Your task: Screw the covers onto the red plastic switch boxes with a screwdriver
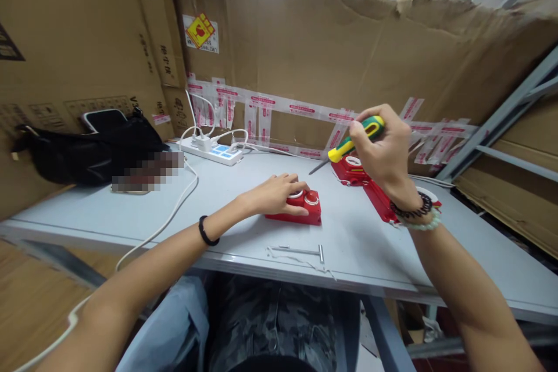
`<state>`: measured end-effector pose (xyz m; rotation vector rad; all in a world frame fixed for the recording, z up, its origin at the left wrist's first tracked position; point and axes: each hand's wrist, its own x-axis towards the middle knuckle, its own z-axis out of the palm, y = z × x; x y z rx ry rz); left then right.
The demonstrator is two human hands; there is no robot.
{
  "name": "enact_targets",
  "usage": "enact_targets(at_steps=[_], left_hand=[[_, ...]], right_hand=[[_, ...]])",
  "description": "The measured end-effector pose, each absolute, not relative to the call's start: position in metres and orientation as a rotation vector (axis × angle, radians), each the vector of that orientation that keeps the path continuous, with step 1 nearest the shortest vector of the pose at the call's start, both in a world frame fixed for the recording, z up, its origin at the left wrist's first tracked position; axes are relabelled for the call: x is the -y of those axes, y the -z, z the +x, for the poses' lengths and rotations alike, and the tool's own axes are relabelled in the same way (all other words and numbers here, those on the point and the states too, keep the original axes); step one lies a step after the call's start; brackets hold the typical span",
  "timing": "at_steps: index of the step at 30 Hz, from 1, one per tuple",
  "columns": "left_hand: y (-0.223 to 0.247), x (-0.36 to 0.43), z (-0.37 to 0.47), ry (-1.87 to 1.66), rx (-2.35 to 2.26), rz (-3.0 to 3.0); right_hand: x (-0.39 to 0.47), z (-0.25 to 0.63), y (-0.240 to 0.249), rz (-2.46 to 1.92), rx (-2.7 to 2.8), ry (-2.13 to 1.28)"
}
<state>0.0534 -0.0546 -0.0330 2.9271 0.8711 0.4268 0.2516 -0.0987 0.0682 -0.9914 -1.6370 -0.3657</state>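
My left hand [279, 195] rests over a red box [300, 219] with round fittings on its top, thumb along the near side and fingers across it, closed around the box. Raised to the right, my right hand [386, 148] grips a green and yellow screwdriver [355, 138], whose metal shaft slants down and left above the table, apart from the box. Close to the table's front edge lies a small metal T-shaped tool [300, 250] with a thin white string beside it. More red boxes [350, 171] are on the table behind and below my right hand, partly hidden by it.
A white power strip [213, 150] with plugs and cables stands at the back left. One white cable [174, 209] runs over the front edge. A black bag [82, 148] with a phone [104, 120] sits at the left. Cardboard [300, 52] walls the table's back; metal shelving [505, 110] flanks the right.
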Motion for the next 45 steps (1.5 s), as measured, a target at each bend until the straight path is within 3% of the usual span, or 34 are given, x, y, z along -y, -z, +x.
enact_targets(at_steps=[11, 25, 45], left_hand=[[0.037, 0.052, 0.052, -0.452, -0.876, 2.989], [0.039, 0.051, 0.052, -0.502, -0.856, 3.001], [0.031, 0.056, 0.052, -0.443, -0.870, 2.905]], right_hand=[[0.133, 0.223, -0.004, -0.904, 1.858, -0.065], [0.130, 0.228, 0.002, -0.942, 1.937, -0.127], [0.124, 0.276, -0.033, -0.953, 1.526, 0.287]])
